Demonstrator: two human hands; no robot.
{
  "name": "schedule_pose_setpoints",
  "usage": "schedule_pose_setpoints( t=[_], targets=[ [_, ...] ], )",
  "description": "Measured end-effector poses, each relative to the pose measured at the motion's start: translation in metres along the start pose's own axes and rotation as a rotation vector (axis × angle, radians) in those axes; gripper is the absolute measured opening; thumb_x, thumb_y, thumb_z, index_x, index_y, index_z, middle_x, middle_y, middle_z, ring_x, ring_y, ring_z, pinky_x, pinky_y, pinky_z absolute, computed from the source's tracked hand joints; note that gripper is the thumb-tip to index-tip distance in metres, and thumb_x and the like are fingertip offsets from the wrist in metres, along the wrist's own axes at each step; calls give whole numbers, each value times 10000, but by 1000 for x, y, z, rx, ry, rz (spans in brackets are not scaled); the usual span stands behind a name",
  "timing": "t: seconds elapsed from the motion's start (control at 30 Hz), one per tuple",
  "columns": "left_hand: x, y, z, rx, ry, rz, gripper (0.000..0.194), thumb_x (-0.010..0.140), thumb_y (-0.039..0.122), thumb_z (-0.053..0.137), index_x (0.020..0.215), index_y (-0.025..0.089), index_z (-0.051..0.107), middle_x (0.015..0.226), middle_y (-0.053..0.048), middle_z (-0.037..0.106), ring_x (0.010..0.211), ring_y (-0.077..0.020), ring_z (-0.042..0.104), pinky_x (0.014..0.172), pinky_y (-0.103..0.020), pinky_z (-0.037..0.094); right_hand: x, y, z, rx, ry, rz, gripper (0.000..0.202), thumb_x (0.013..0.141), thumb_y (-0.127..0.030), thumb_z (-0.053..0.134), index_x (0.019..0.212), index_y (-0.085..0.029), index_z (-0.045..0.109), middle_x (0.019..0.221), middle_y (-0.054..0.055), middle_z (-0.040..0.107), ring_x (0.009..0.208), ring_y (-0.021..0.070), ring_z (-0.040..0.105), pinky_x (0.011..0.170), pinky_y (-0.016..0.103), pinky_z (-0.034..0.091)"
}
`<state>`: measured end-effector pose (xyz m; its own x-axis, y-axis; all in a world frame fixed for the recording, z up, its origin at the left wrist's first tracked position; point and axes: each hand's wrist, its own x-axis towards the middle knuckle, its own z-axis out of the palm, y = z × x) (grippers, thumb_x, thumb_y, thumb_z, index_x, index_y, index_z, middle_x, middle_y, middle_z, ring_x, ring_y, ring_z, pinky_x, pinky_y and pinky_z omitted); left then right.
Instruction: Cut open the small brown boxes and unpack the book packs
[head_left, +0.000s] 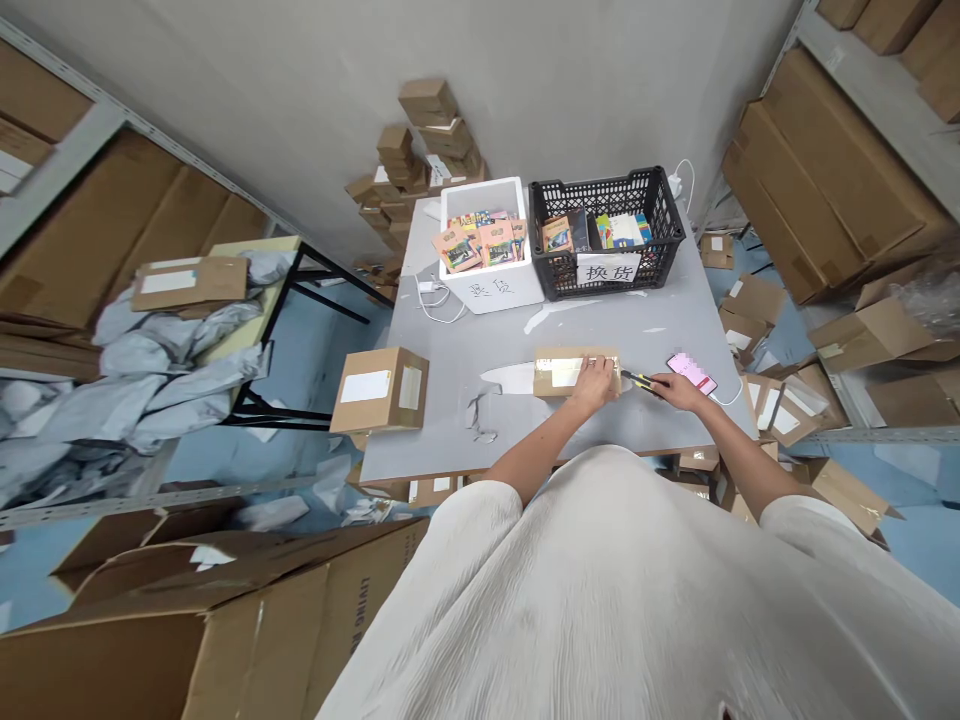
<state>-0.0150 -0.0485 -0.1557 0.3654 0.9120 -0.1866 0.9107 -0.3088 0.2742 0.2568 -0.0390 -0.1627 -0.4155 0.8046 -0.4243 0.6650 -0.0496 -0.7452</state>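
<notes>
A small taped cardboard box (pixel 551 375) with a white label lies on the grey table (pixel 450 440). My left hand (pixel 594 382) rests flat on its right half, fingers stretched over the top. In my right hand (pixel 677 391) is a black and yellow utility knife (pixel 639 380), gripped by its handle. Its tip points left, close to the box's right end; whether it touches the cardboard I cannot tell. Just behind my right hand lies a phone (pixel 691 373) with a lit pink screen and a white cable.
A white foam box (pixel 495 290) and a black crate (pixel 551 275), both holding small printed packs, stand along the table's back. Another cardboard box (pixel 375 395) sits at the left edge. Grey mailing bags (pixel 165 345) cover a side table; cartons (pixel 832 170) line the right shelf.
</notes>
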Motion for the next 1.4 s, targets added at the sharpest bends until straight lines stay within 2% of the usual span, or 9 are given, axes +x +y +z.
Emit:
schedule_pose_setpoints(
  t=[0.13, 0.27, 0.37, 0.5, 0.63, 0.77, 0.97, 1.23, 1.4],
  targets=[
    [-2, -6, -6, -63, 30, 8, 722, 889, 393, 864, 1495, 194, 527, 1480, -188, 601, 1342, -371, 648, 1296, -515, 348, -2, 1, 1, 103, 111, 103, 328, 994, -534, 569, 1064, -236, 687, 856, 28, 751, 706, 190, 642, 621, 278, 463],
    [0, -15, -13, -100, 109, -49, 548, 1063, 295, 585, 1591, 230, 456, 1576, -174, 559, 1402, -333, 597, 1207, -468, 435, -1, -3, -1, 122, 145, 78, 369, 1067, -535, 506, 1233, -241, 655, 919, 35, 791, 729, 188, 682, 658, 282, 500],
    [3, -22, -14, -72, 122, -73, 600, 1019, 167, 561, 1605, 240, 454, 1643, -175, 524, 1506, -331, 517, 1262, -492, 373, -3, -7, -1, -10, 144, 4, 415, 1115, -518, 454, 1324, -247, 690, 975, 54, 807, 838, 227, 721, 776, 326, 543],
    [10, -24, -13, -52, 74, -62, 691, 956, 97, 580, 1621, 218, 436, 1706, -197, 467, 1614, -340, 400, 1340, -566, 240, -5, -12, 2, -299, 150, -181, 425, 1099, -409, 543, 1459, -268, 721, 1245, 112, 788, 1139, 302, 710, 981, 382, 532],
    [19, -25, -17, -49, 31, -75, 675, 929, 99, 594, 1580, 228, 469, 1615, -190, 542, 1561, -351, 443, 1301, -576, 286, -4, -16, 4, -475, 139, -200, 488, 1072, -373, 622, 1542, -272, 705, 1213, 142, 747, 1114, 316, 695, 959, 372, 517],
    [21, -27, -18, -25, 28, -67, 598, 952, 127, 578, 1534, 241, 509, 1551, -180, 584, 1491, -344, 508, 1249, -544, 350, 0, -16, 4, -469, 139, -167, 508, 1068, -350, 645, 1572, -297, 691, 1227, 135, 725, 1049, 295, 699, 898, 343, 519],
    [11, -25, -5, 46, 100, -11, 663, 998, 132, 477, 1657, 169, 423, 1687, -222, 507, 1591, -350, 428, 1308, -542, 294, 3, -12, 5, -439, 153, -163, 502, 1049, -342, 698, 1548, -300, 717, 1193, 121, 726, 1041, 291, 720, 936, 344, 533],
    [5, -23, 2, 71, 126, -17, 626, 1043, 155, 385, 1663, 113, 455, 1738, -235, 467, 1638, -358, 384, 1336, -534, 278, 7, -10, 33, -453, 308, -146, 478, 1097, -400, 598, 1551, -291, 704, 1192, 123, 728, 1104, 300, 704, 930, 356, 548],
    [5, -24, 7, 64, 129, -23, 631, 1054, 177, 394, 1682, 148, 443, 1740, -223, 470, 1645, -358, 383, 1339, -559, 277, 6, -1, 29, -478, 363, -143, 477, 1046, -366, 619, 1497, -260, 734, 1199, 142, 729, 1137, 337, 664, 955, 401, 519]
  ],
)
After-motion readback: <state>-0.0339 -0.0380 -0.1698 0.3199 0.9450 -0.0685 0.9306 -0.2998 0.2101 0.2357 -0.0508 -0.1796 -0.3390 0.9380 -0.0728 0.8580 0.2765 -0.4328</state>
